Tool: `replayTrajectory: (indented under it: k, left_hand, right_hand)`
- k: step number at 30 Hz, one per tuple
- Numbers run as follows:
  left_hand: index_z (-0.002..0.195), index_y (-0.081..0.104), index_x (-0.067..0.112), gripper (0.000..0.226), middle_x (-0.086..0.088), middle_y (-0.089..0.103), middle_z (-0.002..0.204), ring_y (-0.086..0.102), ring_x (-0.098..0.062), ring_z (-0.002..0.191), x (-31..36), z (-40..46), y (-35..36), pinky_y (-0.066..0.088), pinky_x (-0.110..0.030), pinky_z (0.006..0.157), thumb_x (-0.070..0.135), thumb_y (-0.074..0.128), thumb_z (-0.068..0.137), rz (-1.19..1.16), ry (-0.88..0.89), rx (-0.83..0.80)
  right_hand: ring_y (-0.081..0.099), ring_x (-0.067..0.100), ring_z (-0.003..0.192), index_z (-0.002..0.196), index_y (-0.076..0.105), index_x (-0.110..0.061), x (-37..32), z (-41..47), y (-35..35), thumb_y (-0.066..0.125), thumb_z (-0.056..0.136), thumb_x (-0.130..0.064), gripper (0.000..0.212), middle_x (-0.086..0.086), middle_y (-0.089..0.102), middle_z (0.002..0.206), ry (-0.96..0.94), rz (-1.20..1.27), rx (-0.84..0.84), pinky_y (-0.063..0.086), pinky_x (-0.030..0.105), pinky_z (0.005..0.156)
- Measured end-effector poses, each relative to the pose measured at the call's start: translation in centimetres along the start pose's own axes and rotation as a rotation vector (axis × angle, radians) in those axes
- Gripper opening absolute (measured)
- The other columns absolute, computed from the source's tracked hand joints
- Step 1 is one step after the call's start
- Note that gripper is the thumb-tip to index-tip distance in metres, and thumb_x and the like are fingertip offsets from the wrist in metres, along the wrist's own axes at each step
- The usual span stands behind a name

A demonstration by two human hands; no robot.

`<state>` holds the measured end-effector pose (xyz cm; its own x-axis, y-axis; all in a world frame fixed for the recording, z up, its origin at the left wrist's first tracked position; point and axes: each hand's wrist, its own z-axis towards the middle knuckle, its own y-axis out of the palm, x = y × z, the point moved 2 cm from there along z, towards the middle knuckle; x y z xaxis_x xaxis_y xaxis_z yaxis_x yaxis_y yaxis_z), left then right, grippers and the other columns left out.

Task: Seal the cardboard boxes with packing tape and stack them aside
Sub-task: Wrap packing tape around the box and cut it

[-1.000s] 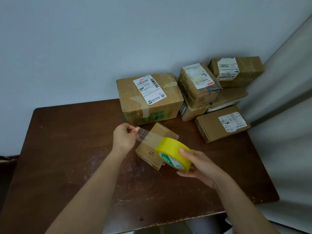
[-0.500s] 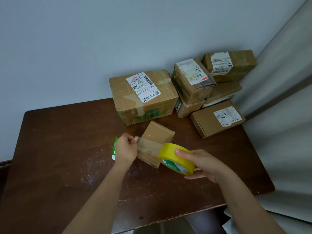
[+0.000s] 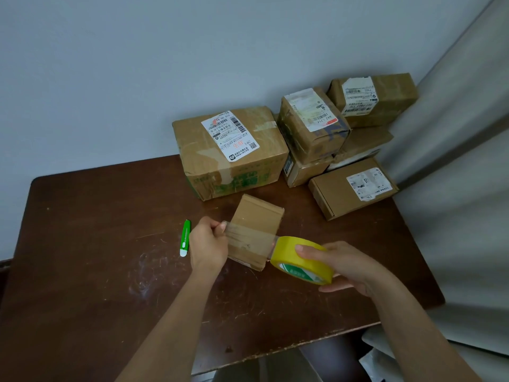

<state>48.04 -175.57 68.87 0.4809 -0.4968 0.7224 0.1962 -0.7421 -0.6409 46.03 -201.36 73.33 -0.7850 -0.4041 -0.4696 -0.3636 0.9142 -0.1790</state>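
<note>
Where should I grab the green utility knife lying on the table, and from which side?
Take the slim green utility knife across the middle of its green body, from above. It lies flat on the dark wooden table, lengthwise away from you, white tip nearest, so both long sides are free. The left hand is closest but pinches the clear tape strip.

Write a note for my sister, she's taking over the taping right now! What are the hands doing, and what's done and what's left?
Left hand: pinches the free end of the clear tape strip at the small box's left edge.
Right hand: grips the yellow tape roll just right of the small box.
The strip is stretched across the box top; whether it is stuck down cannot be told.
Green cutter lies on the table, left of the left hand.
Other boxes sit stacked at the back right.
Left: press tape down, cut it, stack this box.
</note>
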Motion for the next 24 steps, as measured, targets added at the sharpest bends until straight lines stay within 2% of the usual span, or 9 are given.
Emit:
replayTrajectory:
  k: [3, 7, 9, 15, 20, 24]
  left_hand:
    - [0.082, 0.057, 0.005, 0.017, 0.002, 0.051, 0.070, 0.048, -0.020, 0.071, -0.7, 0.0, 0.1, 0.026, -0.027, 0.057, 0.012, 0.060, 0.096, -0.001, -0.032, 0.032]
    - [0.081, 0.057, 0.001, 0.018, 0.004, 0.048, 0.067, 0.047, -0.021, 0.070, -1.2, 0.2, 0.1, 0.024, -0.026, 0.057, 0.009, 0.059, 0.096, -0.014, -0.060, 0.043]
    - [0.081, 0.057, 0.001, 0.017, 0.001, 0.050, 0.069, 0.046, -0.019, 0.070, -1.2, 0.3, 0.2, 0.023, -0.025, 0.056, 0.009, 0.060, 0.096, -0.006, -0.051, 0.041]
    - [0.082, 0.056, 0.001, 0.015, -0.004, 0.054, 0.077, 0.040, -0.006, 0.060, -1.3, 0.7, 0.5, 0.022, -0.025, 0.054, 0.006, 0.059, 0.096, 0.005, -0.051, 0.017]
    - [0.074, 0.051, 0.009, 0.024, 0.003, 0.050, 0.068, 0.043, -0.013, 0.062, -2.1, 1.2, 1.2, 0.028, -0.030, 0.058, 0.010, 0.060, 0.096, -0.024, -0.127, 0.002]
    - [0.076, 0.054, 0.006, 0.021, 0.002, 0.050, 0.067, 0.045, -0.016, 0.064, -2.4, 1.4, 1.3, 0.026, -0.030, 0.059, 0.012, 0.062, 0.094, -0.033, -0.137, -0.023]
  right_hand:
    - [0.064, 0.024, 0.106, 0.136, 0.056, -0.010, -0.1, 0.7, 0.5, 0.081, 0.039, -0.072, 0.118, 0.011, 0.059, 0.128, 0.004, -0.042, 0.050, 0.063, 0.037, 0.066]
    - [0.061, 0.024, 0.110, 0.142, 0.049, -0.008, -0.2, 1.3, 1.3, 0.082, 0.062, -0.064, 0.103, 0.010, 0.053, 0.134, 0.013, -0.074, 0.070, 0.064, 0.037, 0.068]
    - [0.059, 0.024, 0.111, 0.143, 0.048, -0.007, -0.1, 1.6, 1.4, 0.082, 0.067, -0.062, 0.099, 0.010, 0.051, 0.136, 0.020, -0.084, 0.090, 0.064, 0.036, 0.067]
    - [0.059, 0.024, 0.111, 0.141, 0.050, -0.008, 0.2, 2.3, 1.5, 0.082, 0.065, -0.064, 0.100, 0.009, 0.052, 0.134, 0.026, -0.094, 0.110, 0.064, 0.036, 0.067]
    - [0.059, 0.024, 0.111, 0.144, 0.047, -0.007, 0.7, 3.0, 1.9, 0.081, 0.065, -0.065, 0.104, 0.009, 0.050, 0.136, 0.028, -0.089, 0.124, 0.063, 0.034, 0.066]
    - [0.059, 0.022, 0.108, 0.145, 0.045, -0.007, 1.3, 3.7, 2.2, 0.081, 0.068, -0.063, 0.102, 0.008, 0.049, 0.135, 0.034, -0.089, 0.132, 0.064, 0.035, 0.069]
